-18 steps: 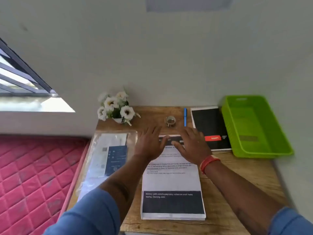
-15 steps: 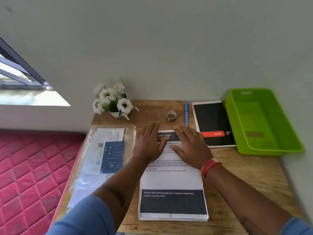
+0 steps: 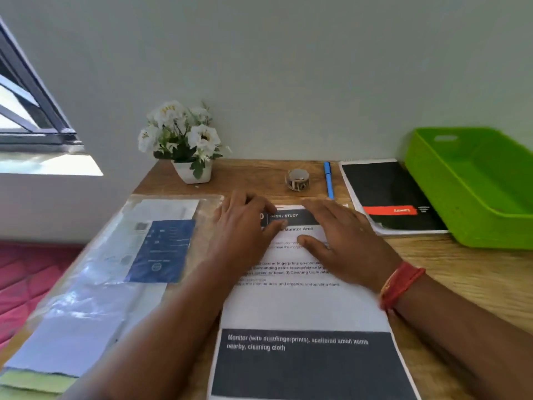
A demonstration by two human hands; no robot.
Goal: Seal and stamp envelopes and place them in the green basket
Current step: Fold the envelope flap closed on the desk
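A stack of printed sheets [image 3: 302, 310] lies in the middle of the wooden desk [image 3: 461, 272]. My left hand [image 3: 245, 229] and my right hand [image 3: 343, 241] both rest flat on its upper part, fingers straight. A clear plastic packet of white envelopes [image 3: 109, 272] with a blue card lies at the left. The green basket [image 3: 476, 180] stands at the far right with nothing visible in it. A small roll of stickers or tape [image 3: 298, 179] sits near the wall, beyond my hands.
A blue pen [image 3: 328, 180] lies beside the roll. A black notebook [image 3: 389, 194] with a red label sits between pen and basket. A white flower pot [image 3: 184, 142] stands at the back left. A pink mattress [image 3: 20, 281] and a window are at the left.
The view has tilted down and drawn closer to the desk. Both hands stay flat on the sheets in about the same place.
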